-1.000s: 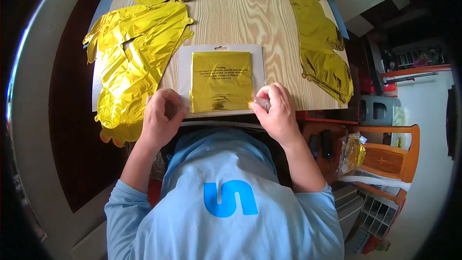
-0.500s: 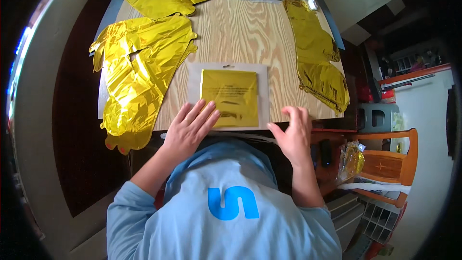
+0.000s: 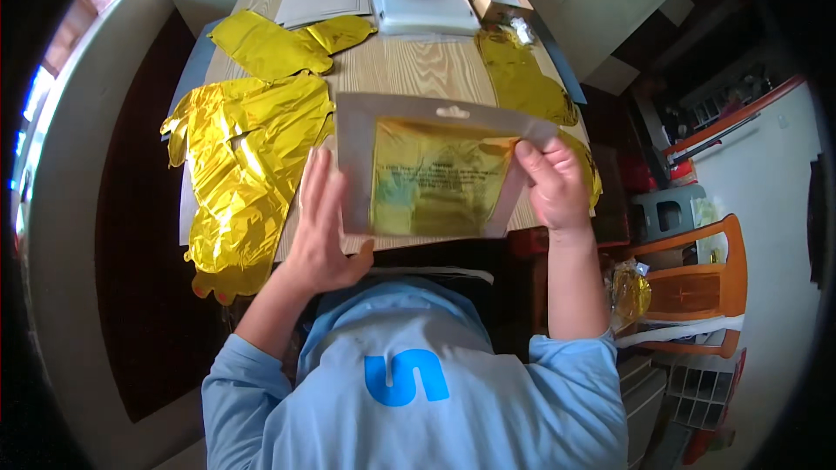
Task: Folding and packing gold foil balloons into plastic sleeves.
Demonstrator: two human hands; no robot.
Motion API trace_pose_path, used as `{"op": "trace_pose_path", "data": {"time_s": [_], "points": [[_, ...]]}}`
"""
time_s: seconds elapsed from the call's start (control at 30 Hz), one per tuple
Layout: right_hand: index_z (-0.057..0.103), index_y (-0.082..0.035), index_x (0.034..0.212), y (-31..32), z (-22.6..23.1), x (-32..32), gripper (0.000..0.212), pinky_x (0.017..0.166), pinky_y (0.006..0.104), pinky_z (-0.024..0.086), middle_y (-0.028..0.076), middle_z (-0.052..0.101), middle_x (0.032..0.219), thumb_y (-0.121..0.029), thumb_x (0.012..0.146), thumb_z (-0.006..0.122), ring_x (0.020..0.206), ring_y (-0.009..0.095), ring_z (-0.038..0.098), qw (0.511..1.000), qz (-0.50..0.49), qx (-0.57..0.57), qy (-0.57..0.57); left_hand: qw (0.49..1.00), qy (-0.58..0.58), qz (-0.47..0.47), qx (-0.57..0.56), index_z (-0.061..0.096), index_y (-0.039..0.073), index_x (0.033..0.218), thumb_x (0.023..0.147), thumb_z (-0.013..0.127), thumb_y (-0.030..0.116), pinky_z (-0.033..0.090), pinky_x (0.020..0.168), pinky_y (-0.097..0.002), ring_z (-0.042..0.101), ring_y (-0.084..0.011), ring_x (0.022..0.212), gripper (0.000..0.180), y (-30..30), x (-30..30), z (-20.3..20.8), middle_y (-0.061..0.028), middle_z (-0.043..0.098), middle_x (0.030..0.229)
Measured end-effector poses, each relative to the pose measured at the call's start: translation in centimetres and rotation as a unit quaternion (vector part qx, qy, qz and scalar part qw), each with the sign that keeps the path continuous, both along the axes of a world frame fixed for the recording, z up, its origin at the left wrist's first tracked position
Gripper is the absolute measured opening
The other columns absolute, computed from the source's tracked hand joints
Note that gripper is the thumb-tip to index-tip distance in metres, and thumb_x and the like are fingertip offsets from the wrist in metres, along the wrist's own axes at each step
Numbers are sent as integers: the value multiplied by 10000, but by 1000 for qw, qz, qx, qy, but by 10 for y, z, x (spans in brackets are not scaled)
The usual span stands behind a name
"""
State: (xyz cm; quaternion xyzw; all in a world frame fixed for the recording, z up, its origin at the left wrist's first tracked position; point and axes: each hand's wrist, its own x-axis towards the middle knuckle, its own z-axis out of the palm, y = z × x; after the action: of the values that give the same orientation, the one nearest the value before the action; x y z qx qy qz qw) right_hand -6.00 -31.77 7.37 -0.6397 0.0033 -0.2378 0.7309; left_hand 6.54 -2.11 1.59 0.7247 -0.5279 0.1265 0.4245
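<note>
Packet [image 3: 442,178], flat a moment ago, now raised over the worktop [image 3: 409,65]'s near edge, right hand [image 3: 557,187] pinching its right side, left hand [image 3: 324,226] straight-fingered alongside, so I judge it free to turn.

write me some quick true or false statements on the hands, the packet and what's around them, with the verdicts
1. The right hand grips the packet near its upper right corner. True.
2. The packet looks silver in the middle. False: it looks gold there.
3. A large, creased piece of gold foil lies left of the packet. True.
4. The left hand is closed in a fist. False: its fingers are stretched out at the packet's left edge.
5. A wooden chair stands to the person's right. True.
</note>
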Motion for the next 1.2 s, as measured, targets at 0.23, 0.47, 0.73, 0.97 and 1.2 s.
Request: {"op": "trace_pose_path", "data": {"time_s": [0.23, 0.47, 0.73, 0.97, 1.2], "points": [[648, -17, 1268, 12, 3, 5, 357, 831, 230, 490, 35, 704, 1101, -233, 986, 682, 976, 101, 614, 991, 15, -130, 37, 964, 257, -71, -13, 50, 73, 1622, 881, 731, 145, 376, 1122, -447, 451, -324, 1344, 1009, -22, 43, -23, -247, 332, 1551], [713, -43, 1102, -14, -12, 28, 261, 873, 258, 469, 2, 701, 1032, -277, 1015, 638, 929, 82, 597, 991, -122, -48, 36, 925, 378, -41, 3, 552, 6, 1263, 1036, 573, 120, 489, 802, -265, 582, -108, 942, 256, -44, 63, -43, -41, 650, 1034], [743, -3, 1055, -75, 91, 63, 274, 821, 278, 498, 22, 727, 905, -255, 984, 661, 870, 88, 622, 945, -87, -292, 122, 851, 490, -140, -124, 600, 14, 1137, 1064, 538, 129, 442, 791, -215, 511, -39, 875, 150, -87, 73, 14, 34, 611, 951], [681, 8, 1192, -74, 149, 73, 346, 844, 310, 532, 56, 731, 1041, -246, 959, 709, 903, 118, 644, 829, 15, -512, 223, 836, 502, -189, -115, 588, 31, 1217, 1072, 533, 155, 465, 838, -228, 547, -43, 901, 199, -119, 47, 22, 39, 620, 1020], [632, 24, 829, -101, 139, -12, 131, 643, 354, 467, 97, 618, 723, -92, 811, 690, 655, 180, 566, 675, 258, -572, 389, 879, 435, -183, 66, 536, -5, 1367, 1029, 567, 78, 466, 1027, -347, 600, -212, 1204, 349, -72, -8, 45, -129, 641, 1223]]}}
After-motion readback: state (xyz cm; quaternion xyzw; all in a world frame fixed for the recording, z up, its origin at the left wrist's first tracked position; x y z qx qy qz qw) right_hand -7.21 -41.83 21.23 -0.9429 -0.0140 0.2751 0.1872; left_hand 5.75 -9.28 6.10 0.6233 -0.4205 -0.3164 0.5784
